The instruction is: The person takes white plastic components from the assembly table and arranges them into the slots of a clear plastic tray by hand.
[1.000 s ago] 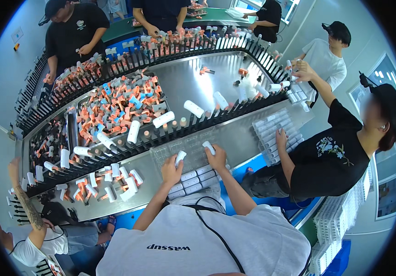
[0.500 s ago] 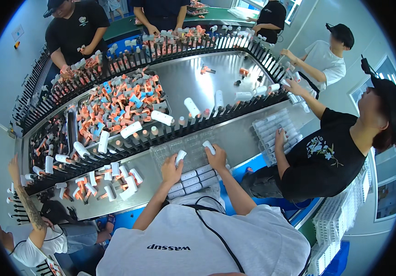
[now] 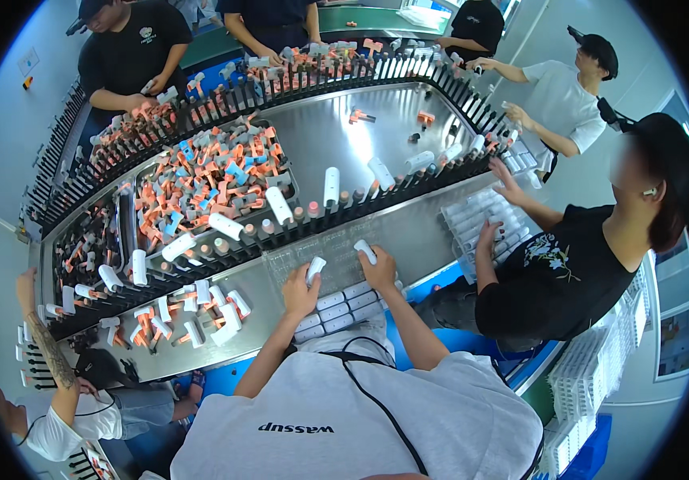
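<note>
My left hand (image 3: 300,293) is closed round a white plastic casing (image 3: 316,271), gripped between thumb and fingers. Level with it on the right, my right hand (image 3: 380,273) holds a second white casing (image 3: 366,252), tilted. Beneath and between both hands lies a clear plastic tray (image 3: 328,246) with moulded pockets. Its near part carries rows of white casings (image 3: 346,307), close to my body. Beyond the tray runs a line of black upright pegs (image 3: 303,226), some topped with white casings (image 3: 278,206).
A metal bin rim (image 3: 295,188) surrounds a heap of orange and grey parts (image 3: 200,172). More white-and-orange pieces (image 3: 192,312) lie on the bench to my left. At my right, a co-worker in black (image 3: 568,264) handles another filled tray (image 3: 484,220). Stacked trays (image 3: 592,376) stand behind that person.
The peg line with its white casings has shifted leftward. My hands have barely moved, both still holding casings. The right-hand co-worker's far hand has drawn back slightly from the pegs.
</note>
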`<state>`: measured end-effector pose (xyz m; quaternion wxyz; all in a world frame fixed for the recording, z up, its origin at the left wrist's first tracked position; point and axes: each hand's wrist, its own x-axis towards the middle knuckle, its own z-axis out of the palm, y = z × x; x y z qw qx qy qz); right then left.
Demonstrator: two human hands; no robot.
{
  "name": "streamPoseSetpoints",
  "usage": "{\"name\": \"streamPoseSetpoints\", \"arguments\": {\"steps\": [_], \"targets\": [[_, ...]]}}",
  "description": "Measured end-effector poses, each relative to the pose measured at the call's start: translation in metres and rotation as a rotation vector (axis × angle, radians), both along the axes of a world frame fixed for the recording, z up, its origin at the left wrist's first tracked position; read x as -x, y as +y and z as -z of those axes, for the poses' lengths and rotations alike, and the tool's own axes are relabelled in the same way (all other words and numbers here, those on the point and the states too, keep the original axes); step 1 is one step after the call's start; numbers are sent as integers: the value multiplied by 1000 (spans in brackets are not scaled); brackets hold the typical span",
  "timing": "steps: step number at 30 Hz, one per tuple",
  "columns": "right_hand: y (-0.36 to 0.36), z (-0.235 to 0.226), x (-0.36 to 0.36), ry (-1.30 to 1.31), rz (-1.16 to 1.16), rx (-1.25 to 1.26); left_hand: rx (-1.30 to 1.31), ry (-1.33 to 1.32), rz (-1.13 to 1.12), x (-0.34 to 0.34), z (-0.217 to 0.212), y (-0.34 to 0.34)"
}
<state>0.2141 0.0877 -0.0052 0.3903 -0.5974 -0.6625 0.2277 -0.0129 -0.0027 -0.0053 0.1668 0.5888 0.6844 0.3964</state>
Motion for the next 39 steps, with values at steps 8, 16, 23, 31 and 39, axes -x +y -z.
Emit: {"name": "streamPoseSetpoints", "arguments": {"steps": [8, 16, 23, 31, 39], "targets": [[0, 0, -1, 13, -12, 0, 11, -1, 1, -1, -1, 2], [2, -1, 3, -15, -3, 10, -15, -5, -5, 2, -1, 2], [-4, -4, 3, -4, -32, -45, -17, -13, -1, 4, -3, -2], [-17, -15, 6, -91, 9, 2, 11, 7, 9, 4, -6, -12], [-5, 3, 2, -24, -11, -49, 7, 5, 22, 5, 1, -2]]}}
